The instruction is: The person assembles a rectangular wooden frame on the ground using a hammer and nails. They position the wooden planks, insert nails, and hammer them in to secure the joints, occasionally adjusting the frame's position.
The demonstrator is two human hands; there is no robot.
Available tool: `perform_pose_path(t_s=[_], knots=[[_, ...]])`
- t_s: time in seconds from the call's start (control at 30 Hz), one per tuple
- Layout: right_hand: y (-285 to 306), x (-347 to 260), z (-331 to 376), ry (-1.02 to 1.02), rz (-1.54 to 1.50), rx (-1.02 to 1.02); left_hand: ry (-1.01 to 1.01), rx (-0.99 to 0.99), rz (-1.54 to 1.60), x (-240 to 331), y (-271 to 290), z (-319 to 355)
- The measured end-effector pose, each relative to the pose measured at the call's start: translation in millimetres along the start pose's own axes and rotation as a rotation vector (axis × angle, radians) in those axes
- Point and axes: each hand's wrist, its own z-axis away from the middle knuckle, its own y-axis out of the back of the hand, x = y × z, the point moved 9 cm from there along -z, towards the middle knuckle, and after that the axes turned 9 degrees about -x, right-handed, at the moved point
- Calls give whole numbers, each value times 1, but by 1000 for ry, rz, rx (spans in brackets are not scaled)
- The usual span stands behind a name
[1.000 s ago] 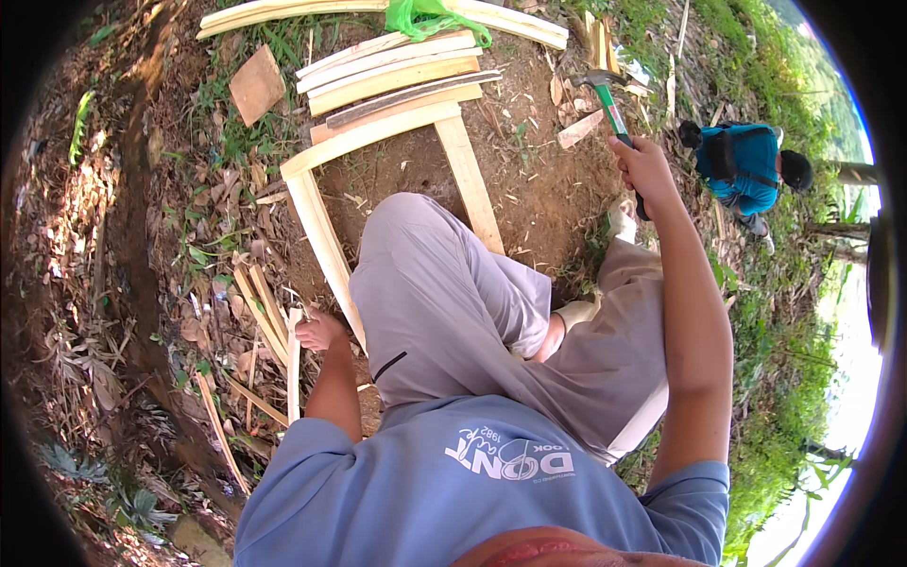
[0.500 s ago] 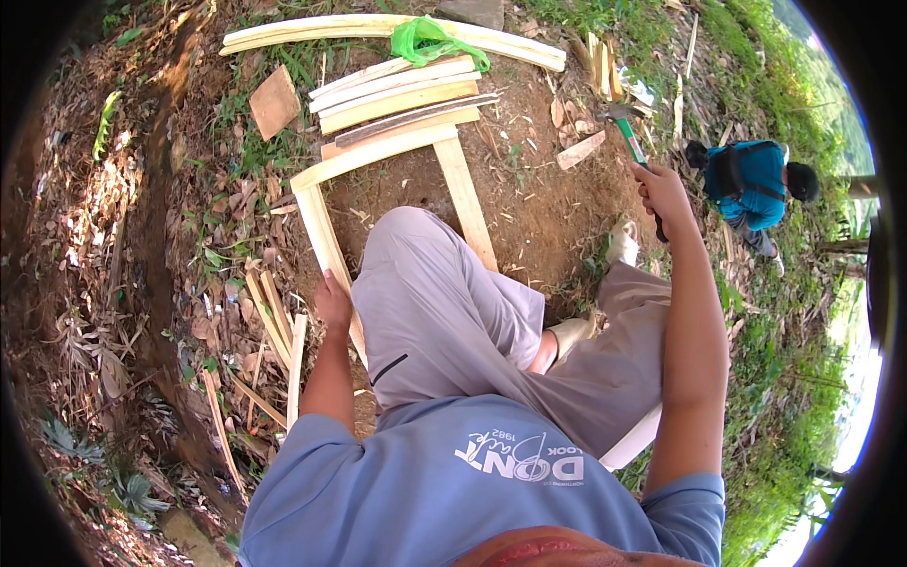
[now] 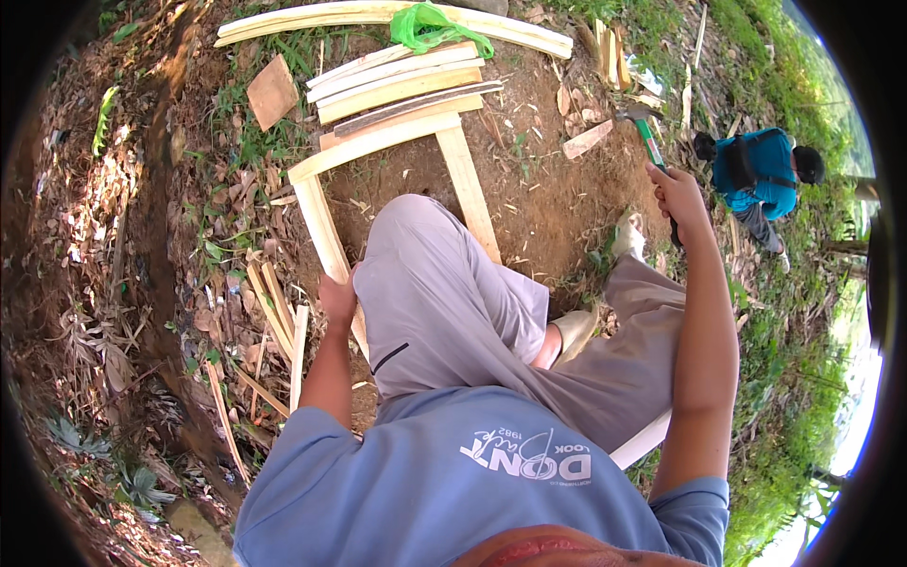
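My right hand (image 3: pixel 680 200) is wrapped round the handle of a claw hammer (image 3: pixel 650 140), with a green and dark grip, held out to the right. Its head points away from me above the ground. My left hand (image 3: pixel 337 299) is closed on the left side piece of a pale wooden frame (image 3: pixel 321 227), beside my knee. The frame's far piece and right side piece show beyond my raised leg. My legs hide its near part.
Several loose boards (image 3: pixel 402 83) lie beyond the frame, with a green plastic bag (image 3: pixel 430 28) on top. Wood strips (image 3: pixel 272 307) lie on the left by the leaf litter. A person in a teal shirt (image 3: pixel 756 172) is at the right on the grassy slope.
My right hand and the hammer have shifted a little to the right and nearer to me. My left hand stays on the frame. The other person has shifted slightly.
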Motion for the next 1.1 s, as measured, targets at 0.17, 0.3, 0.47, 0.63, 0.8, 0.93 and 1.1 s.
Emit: perform_pose_path(t_s=[0.17,0.3,0.47,0.63,0.8,0.93,1.1], knots=[[-7,0,7,-4,32,-18,-8,26,20,14,7,6],[-11,-6,8,41,68,-11,-33,3,112,28,11,11],[-13,3,8,45,116,-2,-34,-4,52,35,8,12],[-70,26,-20,48,289,25,-37,-17,107,28,4,13],[-159,96,-87,27,460,79,-46,-12,112,23,-9,3],[-250,161,-79,-88,-156,-85,-24,-144,159,36,-13,5],[-293,162,-47,26,-309,-53,-5,-105,158,9,-34,-6]])
